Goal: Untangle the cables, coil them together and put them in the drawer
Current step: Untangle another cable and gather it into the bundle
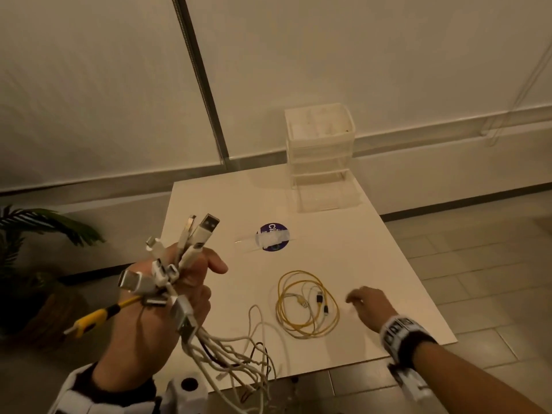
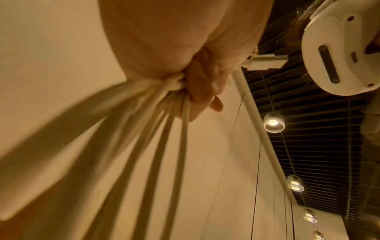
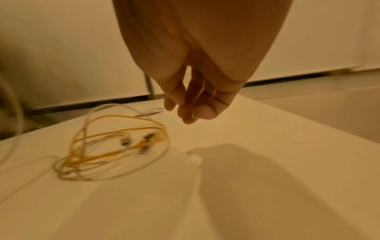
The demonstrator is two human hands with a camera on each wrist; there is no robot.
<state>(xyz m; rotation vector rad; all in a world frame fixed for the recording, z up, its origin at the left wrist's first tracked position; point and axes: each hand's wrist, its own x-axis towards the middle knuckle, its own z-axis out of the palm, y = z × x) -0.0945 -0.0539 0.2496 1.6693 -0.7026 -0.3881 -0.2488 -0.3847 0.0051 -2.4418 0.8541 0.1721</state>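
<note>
Head view: the left hand (image 1: pixel 167 297) clenches a bundle (image 1: pixel 179 273) of plug ends, limp cords trailing to the table (image 1: pixel 373 264); a loose, light coil (image 1: pixel 307 306) lies near the relaxed, empty right hand (image 1: pixel 369 306), the drawer (image 1: pixel 321 186) open beyond. Left wrist view: fingers (image 2: pixel 197 91) wrap the soft cords just below the plugs, probably the surest hold. Right wrist view: slack fingers (image 3: pixel 185 97) hover beside the coil (image 3: pixel 111 146), best gathered whole.

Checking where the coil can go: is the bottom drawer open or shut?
Open. The bottom drawer sticks forward out of the drawer unit onto the table.
</note>
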